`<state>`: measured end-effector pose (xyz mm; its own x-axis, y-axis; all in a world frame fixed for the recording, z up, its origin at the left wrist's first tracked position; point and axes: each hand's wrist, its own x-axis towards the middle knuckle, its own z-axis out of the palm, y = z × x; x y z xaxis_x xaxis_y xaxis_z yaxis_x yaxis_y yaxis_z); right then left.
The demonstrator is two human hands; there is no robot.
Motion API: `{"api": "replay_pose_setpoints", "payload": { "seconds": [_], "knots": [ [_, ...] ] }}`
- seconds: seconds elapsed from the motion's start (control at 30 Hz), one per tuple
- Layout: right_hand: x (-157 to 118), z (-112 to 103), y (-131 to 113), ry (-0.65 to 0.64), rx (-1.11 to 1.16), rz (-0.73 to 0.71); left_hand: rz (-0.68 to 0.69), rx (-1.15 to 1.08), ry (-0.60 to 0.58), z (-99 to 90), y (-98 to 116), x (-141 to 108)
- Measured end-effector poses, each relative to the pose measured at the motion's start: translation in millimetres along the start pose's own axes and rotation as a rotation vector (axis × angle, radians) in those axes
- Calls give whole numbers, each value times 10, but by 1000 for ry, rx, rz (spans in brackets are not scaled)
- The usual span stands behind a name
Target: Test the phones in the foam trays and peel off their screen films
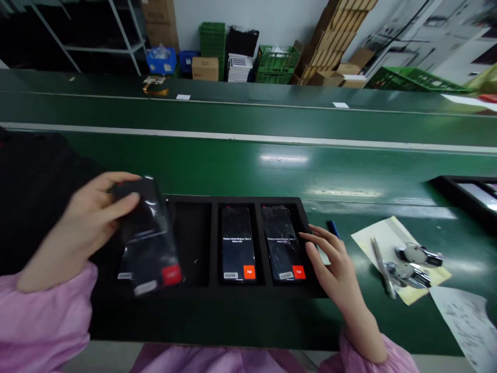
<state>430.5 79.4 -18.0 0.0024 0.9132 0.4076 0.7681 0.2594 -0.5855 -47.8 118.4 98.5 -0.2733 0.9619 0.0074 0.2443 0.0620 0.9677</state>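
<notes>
My left hand (91, 217) grips a smartphone (155, 233), tilted and blurred, above the left part of a black compartment tray (216, 248). Beneath it, the edge of another phone (125, 267) shows in the leftmost compartment, mostly hidden. The compartment beside that one holds no phone. Two phones lie in the right-hand compartments: one phone (237, 259) and, to its right, another phone (282, 259). Both screens are lit with white text and a red "Fail" box. My right hand (334, 259), fingers stretched out, rests on the tray's right rim.
Right of the tray are a blue pen (333, 228), yellow paper (368, 233) under a silvery pen (382, 267) and metal clip-like items (417, 255), and a written sheet (464, 316). Another black tray (446, 187) sits far right. A dark sleeve (34, 197) is at left.
</notes>
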Motion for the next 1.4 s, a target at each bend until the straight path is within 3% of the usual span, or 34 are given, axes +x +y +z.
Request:
{"api": "replay_pose_setpoints", "payload": {
  "seconds": [0.13,0.23,0.37,0.5,0.6,0.67,0.73,0.83,0.9,1.0,1.07,1.2,1.3,1.4],
  "knots": [
    [236,47,-51,-23,-21,-57,-16,131,-256,456,-186,220],
    [287,46,-118,-23,-22,-84,79,304,-389,624,-326,340],
    [174,-13,-221,-6,-17,-99,233,513,-446,691,-355,433],
    [23,-74,-295,-3,-13,-124,362,698,-419,768,-309,434],
    [-93,-80,-327,1,-16,-140,514,788,-259,682,-233,248],
    [-186,-65,-346,32,-32,-149,692,830,-94,506,-200,-13],
    [-289,-40,-373,84,-59,-197,801,859,-21,281,-251,-358],
    [-419,13,-434,134,-27,-334,791,1011,7,-8,-574,-855],
    [-460,55,-473,141,25,-390,832,1156,118,-102,-904,-1045],
    [-458,101,-487,158,-11,-397,929,1182,220,-67,-1323,-1078],
    [-443,105,-470,147,-105,-407,939,1131,278,27,-1446,-1014],
    [-423,111,-530,95,-199,-449,914,1051,302,161,-1409,-926],
    [-382,237,-772,73,-86,-483,922,1024,221,146,-1337,-957],
    [-314,462,-1074,-34,-21,-570,918,1008,79,29,-1310,-1034]
  ]
}}
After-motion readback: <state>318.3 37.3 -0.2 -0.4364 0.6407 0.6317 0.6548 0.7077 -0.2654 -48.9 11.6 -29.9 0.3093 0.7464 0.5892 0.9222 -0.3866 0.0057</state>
